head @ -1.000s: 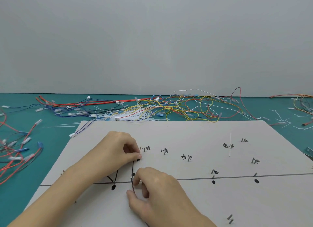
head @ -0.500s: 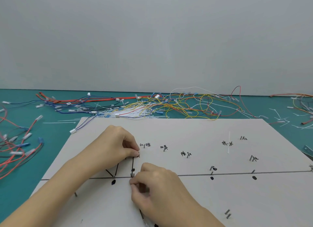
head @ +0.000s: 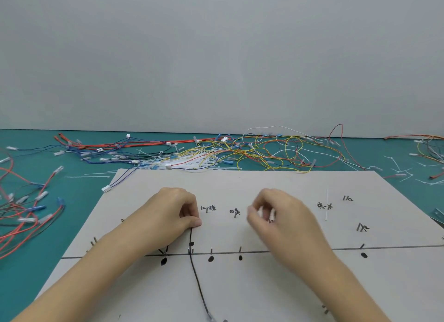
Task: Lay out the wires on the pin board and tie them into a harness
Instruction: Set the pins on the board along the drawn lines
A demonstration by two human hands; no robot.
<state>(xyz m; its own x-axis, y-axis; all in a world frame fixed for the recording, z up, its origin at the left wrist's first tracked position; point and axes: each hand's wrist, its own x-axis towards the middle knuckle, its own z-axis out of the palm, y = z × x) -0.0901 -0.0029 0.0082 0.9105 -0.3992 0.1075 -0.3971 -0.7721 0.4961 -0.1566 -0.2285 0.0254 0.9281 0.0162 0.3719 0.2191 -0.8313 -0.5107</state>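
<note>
The left hand (head: 173,216) pinches the black wire's (head: 195,277) top end on the board (head: 312,285), anchoring it past the pins; the right hand (head: 281,216) hovers blurred, fingers curled, grip unclear.

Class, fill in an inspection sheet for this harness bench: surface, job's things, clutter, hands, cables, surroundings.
Surface: teal mat under a pale pin board.
Job's things: black wire runs down the board past a pin.
Clutter: loose white cable ties on the mat.
Hands: left hand pinches the black wire's top end; right hand blurred, curled, contents unclear.
Cables: tangled wire pile behind the board; red wires at left.
Surroundings: plain grey wall.
</note>
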